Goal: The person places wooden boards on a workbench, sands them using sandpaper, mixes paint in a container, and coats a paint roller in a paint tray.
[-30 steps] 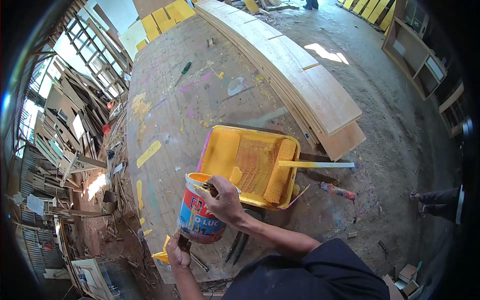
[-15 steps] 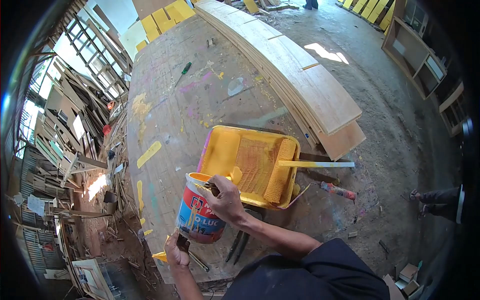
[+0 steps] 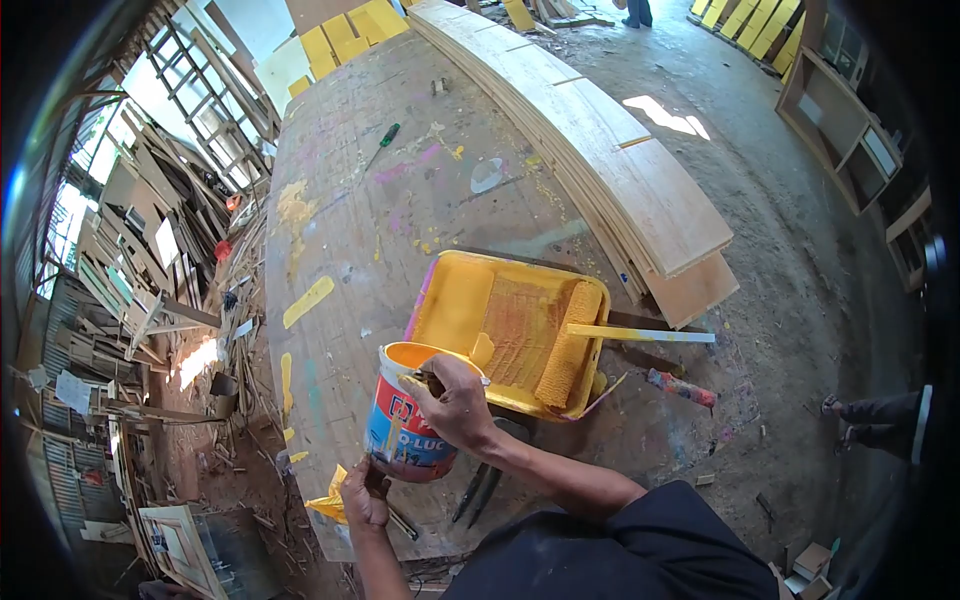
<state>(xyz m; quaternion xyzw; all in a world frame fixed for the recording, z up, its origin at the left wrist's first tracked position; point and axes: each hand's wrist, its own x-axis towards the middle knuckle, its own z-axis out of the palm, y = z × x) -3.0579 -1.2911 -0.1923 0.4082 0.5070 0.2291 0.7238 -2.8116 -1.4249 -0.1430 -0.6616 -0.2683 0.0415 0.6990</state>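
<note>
A paint can (image 3: 412, 425) with a red and blue label stands tilted over the near edge of a yellow paint tray (image 3: 455, 300), its yellow-coated mouth partly facing me. My right hand (image 3: 455, 405) is closed on the can's rim. Under the can's lower left side, my left hand (image 3: 366, 497) has its fingers curled against the base. A yellow blob of paint (image 3: 482, 349) lies in the tray beside the rim. Across the tray's right side rests a paint-covered roller (image 3: 567, 345), its pale handle (image 3: 650, 334) sticking out to the right.
Long stacked boards (image 3: 640, 190) run along the table's right edge. A green-handled screwdriver (image 3: 389, 135) lies on the paint-stained table (image 3: 340, 240). Near my left hand is a crumpled yellow piece (image 3: 330, 497). Scrap wood (image 3: 170, 240) piles up at left; a person's legs (image 3: 880, 410) show at right.
The view has shifted slightly, moving the scene rightward. More of the can's mouth shows now, and the can seems less tipped toward the tray. Both hands stay on it.
</note>
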